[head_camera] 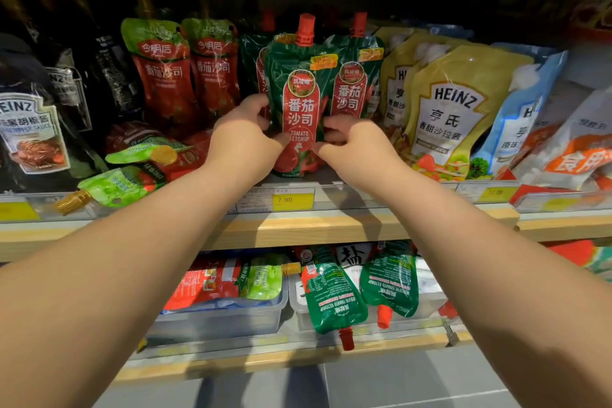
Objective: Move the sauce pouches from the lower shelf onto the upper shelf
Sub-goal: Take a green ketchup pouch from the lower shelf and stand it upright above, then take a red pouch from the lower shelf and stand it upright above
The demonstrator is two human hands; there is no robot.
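A dark green tomato ketchup pouch (299, 89) with a red cap stands upright at the front of the upper shelf (331, 225). My left hand (243, 139) grips its lower left edge and my right hand (351, 146) pinches its lower right edge. More green ketchup pouches (356, 76) stand just behind it. On the lower shelf (298, 358), two green ketchup pouches (334, 295) (390, 285) lie upside down over clear bins, red caps hanging over the front edge. A light green and red pouch (231, 281) lies in the left bin.
Red and light green ketchup pouches (159, 76) stand to the left, with some fallen (122, 185) at the shelf front. Yellow Heinz salad dressing pouches (453, 109) and blue ones (523, 116) stand to the right. Dark Heinz pouches (29, 129) fill the far left. Price tags (291, 200) line the shelf edge.
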